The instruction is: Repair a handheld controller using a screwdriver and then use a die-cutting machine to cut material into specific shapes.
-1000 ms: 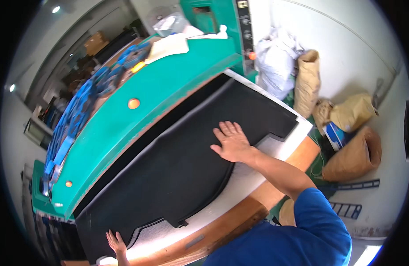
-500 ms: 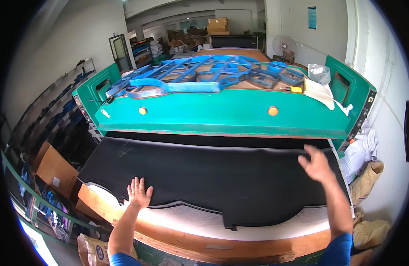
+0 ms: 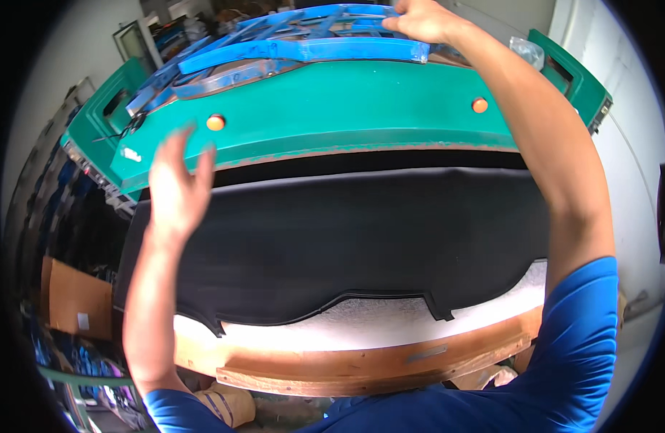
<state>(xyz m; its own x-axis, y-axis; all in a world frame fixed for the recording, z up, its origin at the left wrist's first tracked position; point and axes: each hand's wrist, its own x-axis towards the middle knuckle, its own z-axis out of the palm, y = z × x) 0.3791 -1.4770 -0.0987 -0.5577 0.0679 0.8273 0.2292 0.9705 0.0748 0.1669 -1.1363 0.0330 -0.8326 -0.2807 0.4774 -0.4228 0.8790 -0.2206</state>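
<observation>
My right hand [image 3: 426,22] reaches far forward to the right end of a large blue strip frame [image 3: 361,50], a cutting die by its look. Its fingers are bent around the frame's far right part, partly cut off by the picture's upper edge. My left hand [image 3: 177,191] is raised over the left side, blurred, fingers apart and holding nothing. It hovers before the green machine beam [image 3: 332,101], near an orange button [image 3: 216,122]. Below both hands lies a black sheet [image 3: 347,231] with a cut-out, wavy near edge, on a pale board [image 3: 275,338].
A wooden rail [image 3: 361,361] borders the near side. Another orange button [image 3: 479,105] sits on the beam at right. A clear plastic bag [image 3: 527,52] lies by the machine's right end. A cardboard piece [image 3: 78,299] leans at left, and a white wall [image 3: 628,173] rises at right.
My right hand has gone from above the sheet up to the blue frame. My left hand has lifted off the sheet and moved forward. The view has shifted, with my body leaning closer.
</observation>
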